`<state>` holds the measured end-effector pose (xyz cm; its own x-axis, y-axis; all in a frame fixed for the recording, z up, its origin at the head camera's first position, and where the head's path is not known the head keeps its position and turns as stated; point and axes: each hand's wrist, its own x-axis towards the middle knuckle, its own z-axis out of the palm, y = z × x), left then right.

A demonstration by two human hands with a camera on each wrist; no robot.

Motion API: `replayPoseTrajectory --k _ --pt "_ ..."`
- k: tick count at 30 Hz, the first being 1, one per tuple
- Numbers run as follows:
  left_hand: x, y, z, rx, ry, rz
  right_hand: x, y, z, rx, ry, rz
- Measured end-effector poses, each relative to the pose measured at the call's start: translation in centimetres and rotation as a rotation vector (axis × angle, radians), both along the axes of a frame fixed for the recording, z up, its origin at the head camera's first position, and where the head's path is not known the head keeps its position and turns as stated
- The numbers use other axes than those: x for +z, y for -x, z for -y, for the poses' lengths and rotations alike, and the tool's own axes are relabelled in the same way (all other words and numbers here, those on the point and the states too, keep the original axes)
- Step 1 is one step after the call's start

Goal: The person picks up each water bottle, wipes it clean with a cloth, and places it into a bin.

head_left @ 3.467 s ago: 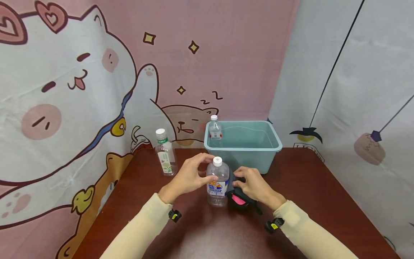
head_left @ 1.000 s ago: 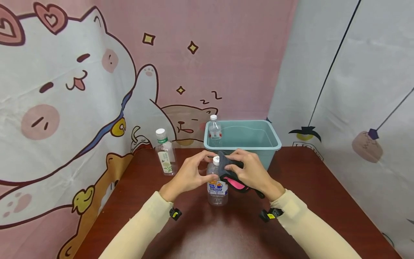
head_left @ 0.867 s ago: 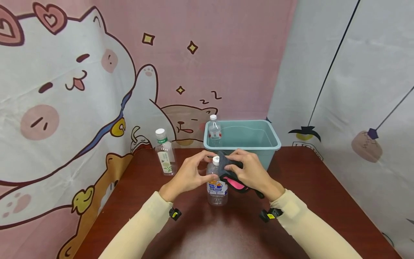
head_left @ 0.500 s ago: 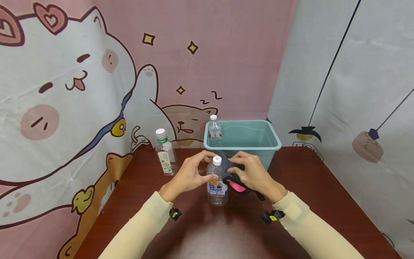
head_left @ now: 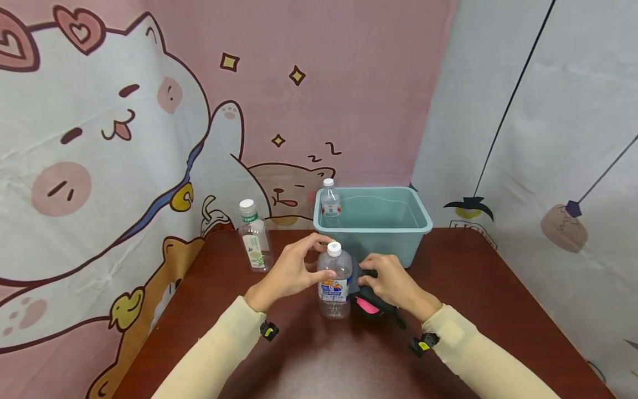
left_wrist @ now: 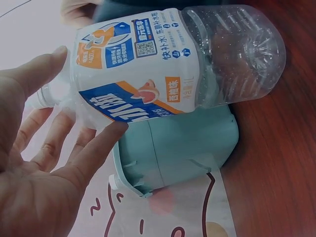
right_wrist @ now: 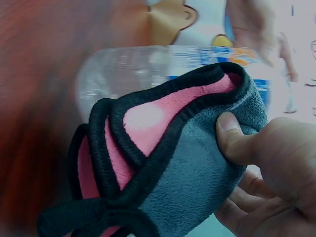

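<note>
A clear plastic bottle (head_left: 334,291) with a white cap and a blue, orange and white label stands upright on the table. Around its upper part curve the fingers and thumb of my left hand (head_left: 295,268); the left wrist view shows the bottle (left_wrist: 143,64) from close by. On the bottle's right side, my right hand (head_left: 394,281) pinches a folded cleaning cloth, grey and pink with black edging. The right wrist view shows the cloth (right_wrist: 192,163) with my thumb on its grey face, in front of the bottle. Whether the cloth touches the bottle is hard to tell.
Behind the hands stands a light-blue plastic bin (head_left: 374,244). A smaller clear bottle (head_left: 330,200) stands inside at its left end. Another clear bottle (head_left: 255,238) with a green neck band is left on the dark red table (head_left: 463,288). Printed curtains hang behind.
Since half a second ago, my right hand and the cloth have moved down along the bottle's right side. They were low earlier, then higher. My left hand and the bottle have stayed in place.
</note>
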<state>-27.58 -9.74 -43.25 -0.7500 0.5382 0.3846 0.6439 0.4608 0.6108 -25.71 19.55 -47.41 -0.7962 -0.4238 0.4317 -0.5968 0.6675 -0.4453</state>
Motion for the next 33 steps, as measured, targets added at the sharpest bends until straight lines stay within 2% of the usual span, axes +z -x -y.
replayPoseTrajectory --k 6,11,15,21,28,33 --pt "-0.1 0.1 -0.1 -0.001 0.010 -0.007 -2.3 0.4 0.0 0.012 -0.047 0.063" --pt "0.1 0.0 -0.1 0.002 0.011 -0.017 -3.5 0.8 0.1 0.033 -0.081 0.065" --pt "0.3 0.0 0.0 0.000 0.003 -0.039 -4.3 1.0 0.3 0.058 -0.118 0.107" --pt "0.2 0.0 0.1 0.012 0.015 -0.040 -4.6 1.1 0.6 0.060 -0.136 0.163" --pt "0.0 0.1 -0.1 0.006 0.016 -0.006 -4.6 1.0 0.3 0.027 -0.095 0.193" --pt "0.0 0.2 -0.1 0.004 0.015 -0.007 -4.4 0.7 -0.1 0.006 -0.044 0.172"
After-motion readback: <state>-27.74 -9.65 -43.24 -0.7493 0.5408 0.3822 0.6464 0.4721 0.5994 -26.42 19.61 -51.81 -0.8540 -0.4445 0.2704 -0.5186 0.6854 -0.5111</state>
